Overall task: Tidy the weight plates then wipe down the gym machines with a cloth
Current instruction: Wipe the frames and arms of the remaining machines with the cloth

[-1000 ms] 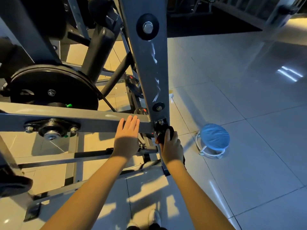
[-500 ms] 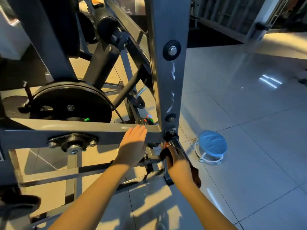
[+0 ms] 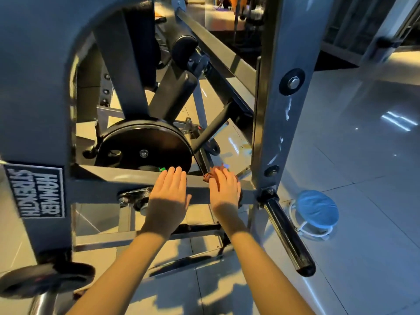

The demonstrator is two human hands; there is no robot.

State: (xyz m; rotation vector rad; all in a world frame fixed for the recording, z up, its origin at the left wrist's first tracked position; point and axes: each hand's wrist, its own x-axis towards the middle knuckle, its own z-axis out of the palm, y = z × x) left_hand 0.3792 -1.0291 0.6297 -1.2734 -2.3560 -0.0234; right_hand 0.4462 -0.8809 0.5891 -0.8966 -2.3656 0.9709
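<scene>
Left hand (image 3: pixel 169 194) lies flat, fingers straight, on the grey crossbar (image 3: pixel 102 185) of the gym machine, just in front of a black weight plate (image 3: pixel 145 148) mounted behind the bar. Right hand (image 3: pixel 225 189), fingers likewise extended, presses a brown cloth (image 3: pixel 210 175) against the same crossbar, near the upright post (image 3: pixel 272 114). A second weight plate (image 3: pixel 45 280) sits at lower left; a blue stool (image 3: pixel 317 209) stands on the tiled floor (image 3: pixel 352 258) at right.
</scene>
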